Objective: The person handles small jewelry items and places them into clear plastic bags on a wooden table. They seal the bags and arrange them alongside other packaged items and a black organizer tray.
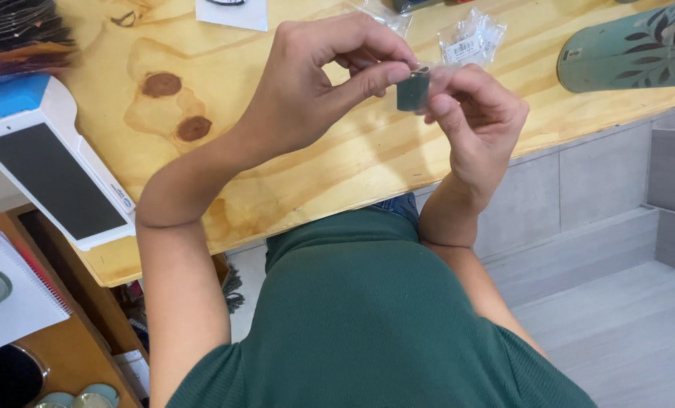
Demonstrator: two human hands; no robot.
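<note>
Both hands are up over the edge of the wooden table (337, 174). The left hand (307, 83) and the right hand (481, 121) pinch a small dark green piece (412, 91) between them (its top end looks like metal). It sits between the left thumb tip and the right fingertips. Farther back lie a little clear bag (471, 38) and a green tube with leaves (628, 49). A white card machine (50, 166) lies at the left.

We seem to be at a small shop counter: a white handheld payment terminal (54, 177) lies on the knotty pine tabletop (292, 185), beside small clear plastic packets (472, 38) and a spiral notebook (12, 287).
</note>
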